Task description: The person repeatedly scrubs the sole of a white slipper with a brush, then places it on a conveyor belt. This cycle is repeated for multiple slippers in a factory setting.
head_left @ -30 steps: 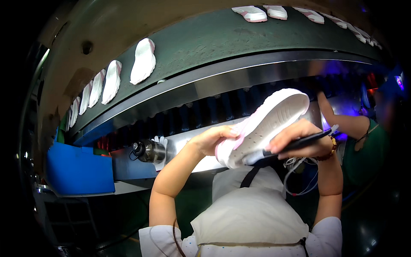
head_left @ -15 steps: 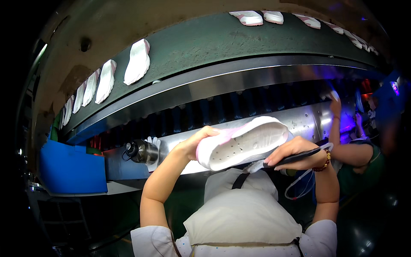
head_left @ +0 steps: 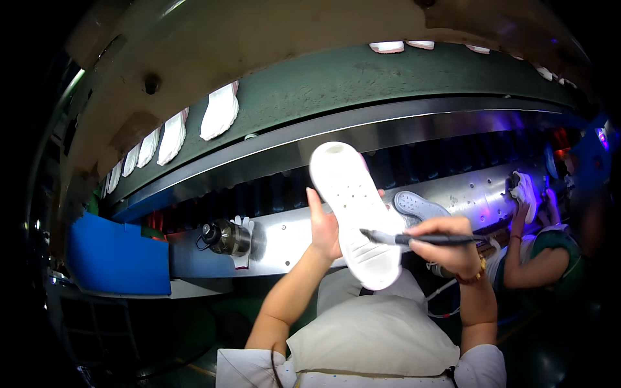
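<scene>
My left hand (head_left: 326,223) grips a white shoe (head_left: 354,194) with a trace of pink at its edge, its fingers partly hidden behind it. The shoe stands tilted, with a broad white face toward me that has small holes and some ridges at the lower end. In my right hand (head_left: 449,246) is a black-handled brush (head_left: 433,240), its tip at the white face near the ridges. Whether the tip touches the surface I cannot tell. Just behind my right hand, a pale grey shoe sole (head_left: 417,205) lies on the metal bench (head_left: 284,236).
A dark bottle (head_left: 226,238) and a white glove (head_left: 242,258) are on the bench at left, near a blue box (head_left: 119,255). Beyond runs a green conveyor belt (head_left: 291,81) carrying several white shoes (head_left: 220,111). At right, another person's arm (head_left: 527,265) reaches toward a white shoe.
The shoe has turned from its opening showing sideways to a broad face standing upright. My right hand has brought the brush from below the shoe onto its face. The whole view has shifted.
</scene>
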A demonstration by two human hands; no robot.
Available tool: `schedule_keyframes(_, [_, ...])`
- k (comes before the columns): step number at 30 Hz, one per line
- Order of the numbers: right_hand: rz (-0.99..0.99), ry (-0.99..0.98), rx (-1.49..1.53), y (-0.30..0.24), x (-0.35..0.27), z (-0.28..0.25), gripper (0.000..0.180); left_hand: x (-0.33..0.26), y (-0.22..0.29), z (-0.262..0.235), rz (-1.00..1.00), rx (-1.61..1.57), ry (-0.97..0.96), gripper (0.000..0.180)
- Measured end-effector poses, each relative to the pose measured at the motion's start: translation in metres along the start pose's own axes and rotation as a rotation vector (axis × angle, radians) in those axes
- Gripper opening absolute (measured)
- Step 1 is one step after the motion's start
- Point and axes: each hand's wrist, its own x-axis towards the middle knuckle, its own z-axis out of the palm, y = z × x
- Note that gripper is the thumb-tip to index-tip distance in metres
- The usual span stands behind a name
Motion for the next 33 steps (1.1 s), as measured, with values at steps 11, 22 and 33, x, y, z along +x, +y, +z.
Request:
schedule_keyframes(11, [-0.366,-0.287,-0.317,-0.020,-0.008,0.024,0.015,0.000,0.009,0.011,0.200,0.011,0.293,0.082])
schedule_keyframes(22, [-0.162,-0.320,0.247,-0.001,0.001,0.011,0.018,0.007,0.022,0.021,0.364,0.115,0.129,0.076])
schedule_keyframes(33, [0.031,-0.087,0.735,0.042,0.003,0.008,0.019,0.020,0.039,0.051,0.357,0.219,0.202,0.084])
